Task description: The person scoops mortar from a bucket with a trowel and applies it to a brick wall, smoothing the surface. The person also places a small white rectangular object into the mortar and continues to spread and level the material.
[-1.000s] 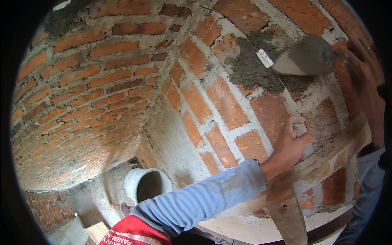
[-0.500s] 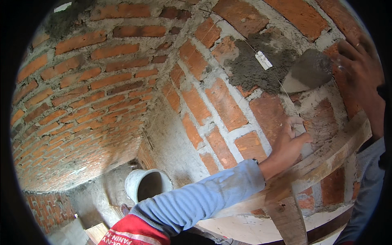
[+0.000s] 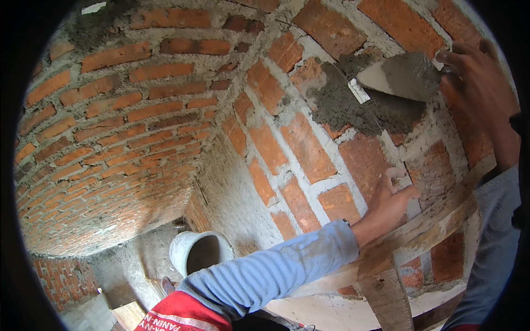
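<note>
My right hand [image 3: 479, 91] is closed at the handle end of a mortar-smeared trowel [image 3: 402, 76], whose handle is mostly hidden by the fingers. The blade points left over a patch of wet grey mortar [image 3: 345, 107] on the brick wall [image 3: 361, 157]. A small white tag [image 3: 359, 91] sits over this patch, along a thin taut string [image 3: 332, 62]. Lower down, my left hand [image 3: 383, 207] rests at the wall with curled fingers and its thumb out to the right. The string runs down toward its fingertips; whether they pinch it cannot be made out.
A wooden beam [image 3: 441, 226] with a post [image 3: 386, 292] crosses the wall just below my left hand. A pale bucket [image 3: 179, 251] stands on the floor far below. Another brick wall [image 3: 132, 118] rises on the left, meeting this one in a corner.
The trowel has moved up and its blade has turned, uncovering more wet mortar beneath it. My right hand has shifted slightly with it. My left hand stays at nearly the same place.
</note>
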A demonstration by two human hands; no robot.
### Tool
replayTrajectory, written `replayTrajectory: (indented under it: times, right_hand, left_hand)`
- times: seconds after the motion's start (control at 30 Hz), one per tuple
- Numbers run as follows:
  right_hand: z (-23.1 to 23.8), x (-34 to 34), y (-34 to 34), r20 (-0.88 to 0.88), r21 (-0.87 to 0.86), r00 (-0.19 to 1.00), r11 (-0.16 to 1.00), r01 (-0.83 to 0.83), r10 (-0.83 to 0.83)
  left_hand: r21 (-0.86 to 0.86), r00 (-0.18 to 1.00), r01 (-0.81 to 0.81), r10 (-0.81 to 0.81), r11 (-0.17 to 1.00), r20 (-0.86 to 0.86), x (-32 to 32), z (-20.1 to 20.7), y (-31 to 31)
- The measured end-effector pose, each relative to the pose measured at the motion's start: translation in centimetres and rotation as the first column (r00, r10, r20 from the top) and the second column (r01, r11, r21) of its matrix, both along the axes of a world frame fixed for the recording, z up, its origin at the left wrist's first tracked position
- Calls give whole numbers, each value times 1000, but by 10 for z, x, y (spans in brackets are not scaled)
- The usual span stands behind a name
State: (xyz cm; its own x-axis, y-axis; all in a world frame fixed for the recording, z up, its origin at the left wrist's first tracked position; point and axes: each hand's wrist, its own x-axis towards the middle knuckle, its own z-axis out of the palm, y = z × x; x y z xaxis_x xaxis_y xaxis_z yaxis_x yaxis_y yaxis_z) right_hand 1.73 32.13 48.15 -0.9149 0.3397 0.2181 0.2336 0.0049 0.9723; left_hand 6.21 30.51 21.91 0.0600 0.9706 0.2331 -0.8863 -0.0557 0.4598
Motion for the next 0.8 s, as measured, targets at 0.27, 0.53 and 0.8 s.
replayTrajectory:
  times: [0.27, 0.53, 0.8]
  right_hand:
    - [-21, -47, -9, -120, -76, 962, 969, 236, -244]
    - [-31, -54, -9, -244, 226, 953, 966, -124, 179]
    - [-50, 3, -3, -525, 23, 824, 971, -239, 215]
  left_hand:
    - [37, 999, -37, 38, 999, -14, 0, -3, -5]
    - [12, 999, -37, 37, 999, -32, -4, 0, -13]
    - [15, 930, -282, 277, 959, -243, -39, -14, -18]
